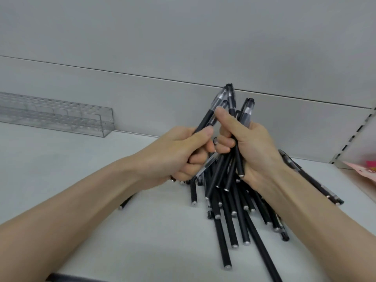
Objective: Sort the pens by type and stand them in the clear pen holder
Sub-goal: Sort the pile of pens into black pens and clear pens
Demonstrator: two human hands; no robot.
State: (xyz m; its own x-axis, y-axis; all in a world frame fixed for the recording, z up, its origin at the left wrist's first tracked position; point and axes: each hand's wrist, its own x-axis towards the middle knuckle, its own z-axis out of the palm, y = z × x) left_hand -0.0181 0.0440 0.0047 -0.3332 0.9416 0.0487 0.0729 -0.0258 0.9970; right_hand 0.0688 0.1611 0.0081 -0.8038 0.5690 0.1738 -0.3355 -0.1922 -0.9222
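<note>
While both hands gripped black pens, sorting was underway.
The left hand [183, 153] and right hand [250, 151] fingers were closed on slim black pens [234, 159] above the loose pile [234, 216] on the pale desk [101, 200]; next, carry them left to the empty clear plastic pen holder [61, 117].

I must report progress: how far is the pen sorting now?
Early stage. Done: nothing visible; the clear pen holder looks empty. In hand: the left hand and right hand each grip black pens. Left: the pile of pens on the shelf.
</note>
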